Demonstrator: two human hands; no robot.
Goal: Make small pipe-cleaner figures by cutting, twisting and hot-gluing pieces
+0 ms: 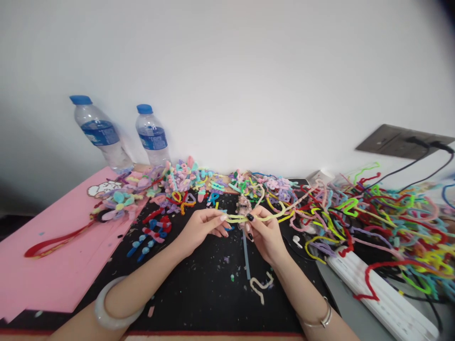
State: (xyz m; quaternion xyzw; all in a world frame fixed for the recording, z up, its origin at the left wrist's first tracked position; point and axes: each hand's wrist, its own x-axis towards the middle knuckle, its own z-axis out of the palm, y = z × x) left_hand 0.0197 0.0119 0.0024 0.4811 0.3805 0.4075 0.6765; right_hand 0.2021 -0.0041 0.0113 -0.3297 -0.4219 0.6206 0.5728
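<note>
Some pale yellow-green fuzzy pipe-cleaner strands are pinched, in the head view, between the thumb and fingers of the left hand and of the right hand, above a black work mat strewn with scraps. Exact strand count can't be made out; parts are covered by fingertips. Both forearms are cut off by the lower edge. A fuzzy brownish-pink lump just behind is partly hidden, its shape unclear. The top of a flat blue-grey strip is blocked by the right hand. A bent beige pipe cleaner is seen nearer the edge.

At right, a long white power strip is partly overlaid by a tangled multicoloured pipe-cleaner heap, cut off by the frame. A small white earbud-like piece is seen beside the right hand. At left, a flower bundle with red strap is laid on a pink sheet. Two clear blue-capped plastic bottles are stood by the wall; fill level can't be told.
</note>
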